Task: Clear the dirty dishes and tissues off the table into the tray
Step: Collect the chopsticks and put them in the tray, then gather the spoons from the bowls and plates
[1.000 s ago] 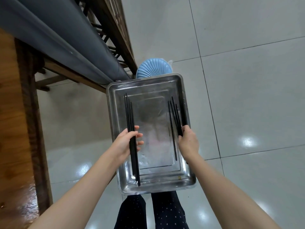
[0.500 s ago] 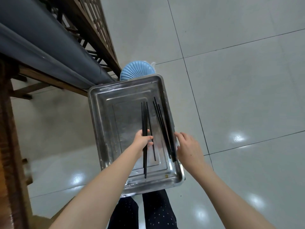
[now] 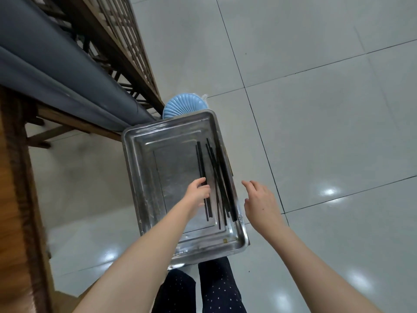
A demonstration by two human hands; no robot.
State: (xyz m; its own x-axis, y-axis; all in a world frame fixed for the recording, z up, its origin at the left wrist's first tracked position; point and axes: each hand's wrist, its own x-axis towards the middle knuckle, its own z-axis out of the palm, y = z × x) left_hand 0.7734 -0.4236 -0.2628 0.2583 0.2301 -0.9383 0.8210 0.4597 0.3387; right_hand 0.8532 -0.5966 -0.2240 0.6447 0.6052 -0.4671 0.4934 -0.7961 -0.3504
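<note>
A steel tray [image 3: 144, 177] rests over my lap, black chopsticks [image 3: 216, 175] lying along its right side. My left hand [image 3: 198, 193] curls around one bundle of them; my right hand [image 3: 259, 199] hovers released, just beyond the tray's right rim.

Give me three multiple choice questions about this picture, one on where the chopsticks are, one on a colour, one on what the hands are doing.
1. Where do the chopsticks lie?
A. On the right side of the metal tray
B. On the floor
C. On the wooden table

2. What colour is the ribbed dish beyond the tray's far edge?
A. Red
B. Light blue
C. Black

3. What is the right hand doing?
A. Gripping a bowl
B. Holding a tissue
C. Open and empty, beside the tray

Answers:
1. A, the black sticks lie bunched near the tray's right wall, with the left hand on some of them.
2. B, the dish is pale blue.
3. C, its fingers are spread and hold nothing.
</note>
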